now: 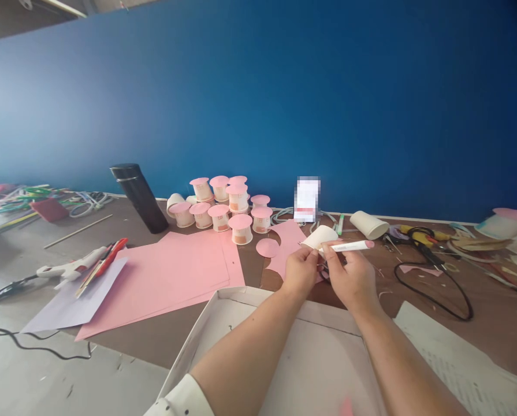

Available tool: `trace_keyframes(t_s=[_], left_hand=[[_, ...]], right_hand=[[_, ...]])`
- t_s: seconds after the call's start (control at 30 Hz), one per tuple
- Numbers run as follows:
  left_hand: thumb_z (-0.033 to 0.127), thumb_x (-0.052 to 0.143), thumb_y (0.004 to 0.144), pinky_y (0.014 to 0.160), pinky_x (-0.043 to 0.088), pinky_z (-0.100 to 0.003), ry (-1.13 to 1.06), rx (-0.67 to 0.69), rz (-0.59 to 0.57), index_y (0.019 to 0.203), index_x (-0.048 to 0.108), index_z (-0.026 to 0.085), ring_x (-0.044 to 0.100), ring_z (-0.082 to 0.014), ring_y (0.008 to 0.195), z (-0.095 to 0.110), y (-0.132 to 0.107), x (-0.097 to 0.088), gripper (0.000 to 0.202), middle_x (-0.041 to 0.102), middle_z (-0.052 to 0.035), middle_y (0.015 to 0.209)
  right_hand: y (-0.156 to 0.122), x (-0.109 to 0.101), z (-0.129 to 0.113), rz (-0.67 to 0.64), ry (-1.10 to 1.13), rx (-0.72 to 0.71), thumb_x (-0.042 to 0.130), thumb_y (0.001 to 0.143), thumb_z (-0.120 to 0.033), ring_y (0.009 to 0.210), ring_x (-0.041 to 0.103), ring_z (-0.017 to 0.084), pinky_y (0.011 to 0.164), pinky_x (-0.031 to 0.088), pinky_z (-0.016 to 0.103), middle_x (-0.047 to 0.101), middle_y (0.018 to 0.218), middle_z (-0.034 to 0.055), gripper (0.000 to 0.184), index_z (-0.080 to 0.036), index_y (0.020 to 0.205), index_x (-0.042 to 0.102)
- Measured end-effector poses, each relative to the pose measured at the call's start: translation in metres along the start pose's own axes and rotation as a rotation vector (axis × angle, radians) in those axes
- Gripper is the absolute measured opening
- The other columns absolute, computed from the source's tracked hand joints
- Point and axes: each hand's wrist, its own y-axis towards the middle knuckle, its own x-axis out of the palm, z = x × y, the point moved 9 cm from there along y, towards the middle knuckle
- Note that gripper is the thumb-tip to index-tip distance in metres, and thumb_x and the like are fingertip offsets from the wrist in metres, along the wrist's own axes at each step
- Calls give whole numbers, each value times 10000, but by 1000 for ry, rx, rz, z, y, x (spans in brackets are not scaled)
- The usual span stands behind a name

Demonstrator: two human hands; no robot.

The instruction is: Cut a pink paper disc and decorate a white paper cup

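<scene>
My left hand [300,270] grips the lower rim of a white paper cup [321,236], which is tilted on its side. In my right hand [352,277] is a white marker with a pink end [351,246], its tip pointing left at the cup near the rim. My right fingertips are close to the cup too; whether they touch it I cannot tell. Behind the hands lies pink paper with round cut-outs [290,234], beside a loose pink disc [267,248]. To the left stand several upturned paper cups topped with pink discs [241,230].
A white box lid [319,358] lies under my forearms. Pink sheets [171,277], a glue gun [74,263], a red cutter [111,254] and a black bottle [140,199] are to the left. Another cup [368,224], a black cable [449,315] and printed paper [453,352] are to the right.
</scene>
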Motion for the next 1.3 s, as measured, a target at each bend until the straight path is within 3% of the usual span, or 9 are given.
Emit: trace_keyframes(t_s=[0.3, 0.47, 0.63, 0.8, 1.13, 1.3], left_hand=[[316, 606, 800, 697, 513, -305, 32, -27, -6, 620, 599, 184, 576, -155, 615, -4, 0, 0, 224, 569, -17, 591], [301, 613, 808, 713, 521, -305, 7, -69, -21, 682, 647, 161, 602, -158, 673, -5, -2, 2, 192, 629, -45, 697], [224, 562, 851, 750, 516, -262, -293, -118, 11, 793, 664, 108, 634, -143, 751, -2, -1, -2, 164, 663, -90, 805], [196, 526, 871, 728, 519, -248, -488, -194, 30, 848, 650, 76, 652, -137, 737, -7, 0, -2, 174, 666, -113, 816], [194, 529, 872, 779, 524, -279, -476, -155, 8, 856, 657, 78, 654, -149, 754, -3, -2, 2, 173, 674, -111, 809], [189, 540, 868, 799, 511, -296, -446, -133, -1, 837, 660, 80, 645, -146, 739, -1, -2, 2, 165, 661, -101, 788]], right_hand=[[0, 1, 1, -8, -5, 13, 440, 882, -528, 786, 621, 260, 702, 451, 338, 676, 772, 116, 441, -175, 867, 705], [0, -3, 0, 23, 19, 16, 460, 889, -479, 818, 621, 259, 723, 449, 339, 692, 796, 108, 395, -180, 917, 718], [0, -22, -1, 159, 87, 63, 492, 897, -449, 797, 633, 217, 730, 455, 311, 715, 927, 89, 344, -191, 965, 709], [-1, -21, 2, 133, 93, 96, 501, 885, -496, 752, 637, 219, 710, 459, 309, 717, 846, 88, 389, -179, 946, 718], [-1, -10, -11, 60, 74, -50, 500, 887, -465, 806, 656, 229, 715, 475, 309, 728, 913, 96, 357, -193, 895, 729], [0, -11, -8, 81, 27, -32, 498, 887, -460, 821, 663, 241, 714, 480, 316, 729, 902, 104, 363, -181, 914, 729]])
